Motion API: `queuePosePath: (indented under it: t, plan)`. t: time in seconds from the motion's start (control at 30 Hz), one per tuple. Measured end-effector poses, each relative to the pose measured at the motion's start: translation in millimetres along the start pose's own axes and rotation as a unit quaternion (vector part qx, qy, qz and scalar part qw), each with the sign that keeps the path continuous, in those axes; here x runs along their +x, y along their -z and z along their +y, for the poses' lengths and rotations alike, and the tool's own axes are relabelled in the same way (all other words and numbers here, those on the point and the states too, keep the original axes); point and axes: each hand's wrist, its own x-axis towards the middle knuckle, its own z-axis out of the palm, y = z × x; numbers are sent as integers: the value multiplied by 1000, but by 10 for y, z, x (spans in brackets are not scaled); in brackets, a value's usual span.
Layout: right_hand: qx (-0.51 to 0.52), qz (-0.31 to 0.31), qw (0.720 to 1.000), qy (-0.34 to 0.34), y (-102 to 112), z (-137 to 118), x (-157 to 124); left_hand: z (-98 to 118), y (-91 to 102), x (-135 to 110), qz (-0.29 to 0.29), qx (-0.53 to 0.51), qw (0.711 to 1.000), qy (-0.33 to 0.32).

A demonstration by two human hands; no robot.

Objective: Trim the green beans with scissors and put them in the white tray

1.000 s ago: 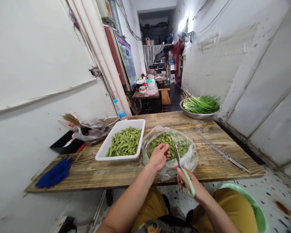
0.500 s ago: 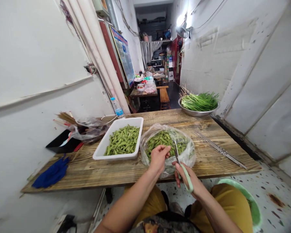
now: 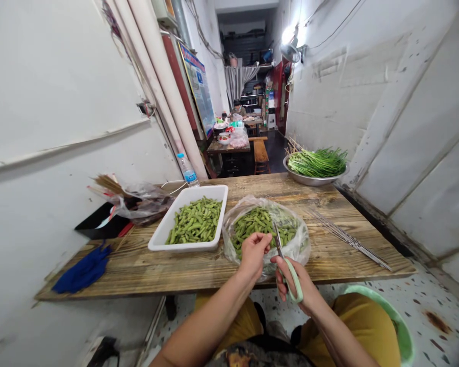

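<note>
My right hand (image 3: 296, 283) grips a pair of scissors (image 3: 295, 285) with pale green handles, their metal blades pointing up and away from me. Close to the blades, on their left, my left hand (image 3: 254, 252) is closed in a pinch. Whatever its fingertips hold is too small to make out. Both hands are over the near side of a clear plastic bag (image 3: 304, 239), which lies open and is full of green edamame pods (image 3: 254, 221). To the left stands a white plastic tray (image 3: 156, 239) with more edamame pods (image 3: 195, 221) in it.
On the wooden table (image 3: 168, 270) lie metal skewers (image 3: 350, 239) and a blue cloth (image 3: 82, 270). A metal bowl of green stalks (image 3: 317, 163), a water bottle (image 3: 188, 171) and a black box (image 3: 99, 224) stand around. A green bin (image 3: 407, 331) is beside my leg. A person (image 3: 237, 108) sits far back.
The view has shifted slightly. My hands stay nearly in place, with the left fingertips a little closer to the scissor blades.
</note>
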Motion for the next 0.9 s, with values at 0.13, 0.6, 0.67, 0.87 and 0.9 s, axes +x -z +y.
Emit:
queuePosePath:
  t: [0.13,0.6,0.67,0.87,0.9]
  plan:
    - [-11,17,1000,-16,71,36,45,192,365,258,85,107,984,-116]
    - [-8,-1,999,-45,157,129,7,218,524,444,19,500,828,-252]
    - [-20,-5,999,-45,151,129,-5,99,406,449,22,494,839,-228]
    - [-64,-5,998,-18,164,162,32,102,361,436,-9,465,859,-214]
    - [-75,-4,997,-11,163,173,51,111,358,413,-21,451,870,-198]
